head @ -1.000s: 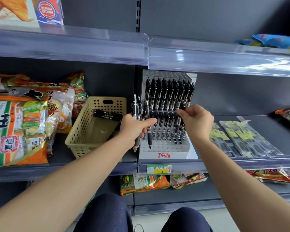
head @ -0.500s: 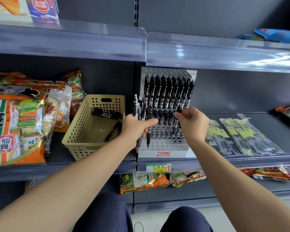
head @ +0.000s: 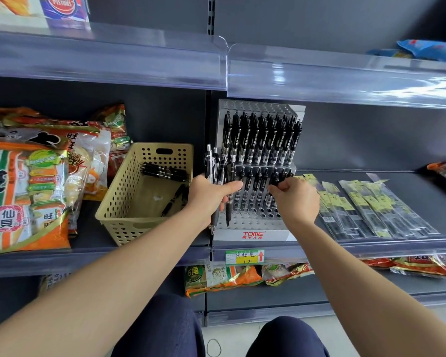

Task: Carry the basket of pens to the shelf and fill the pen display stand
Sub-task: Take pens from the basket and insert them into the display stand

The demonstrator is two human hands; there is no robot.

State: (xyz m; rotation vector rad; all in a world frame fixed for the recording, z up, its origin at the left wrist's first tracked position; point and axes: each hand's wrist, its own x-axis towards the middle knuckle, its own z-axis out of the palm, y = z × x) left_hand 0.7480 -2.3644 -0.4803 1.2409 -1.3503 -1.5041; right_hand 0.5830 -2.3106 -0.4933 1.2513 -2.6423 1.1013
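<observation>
The grey pen display stand [head: 252, 229] stands on the middle shelf, its upper tier full of black pens [head: 262, 139] and its lower tier partly filled. My left hand [head: 210, 195] grips a bunch of black pens [head: 216, 166] upright just left of the stand. My right hand [head: 295, 199] pinches one black pen [head: 277, 179] at the right end of the lower tier. The beige perforated basket [head: 125, 202] sits to the left of the stand with several loose pens [head: 165, 171] lying inside.
Large snack bags [head: 26, 191] fill the shelf left of the basket. Flat packets of pens [head: 366, 207] lie right of the stand. A clear-fronted shelf [head: 227, 65] hangs overhead. More snack bags [head: 224, 276] lie on the shelf below. My knees are at the bottom edge.
My right hand has come down and slightly left with a pen, from the upper tier's base to the lower tier. My left hand keeps its bunch in about the same place.
</observation>
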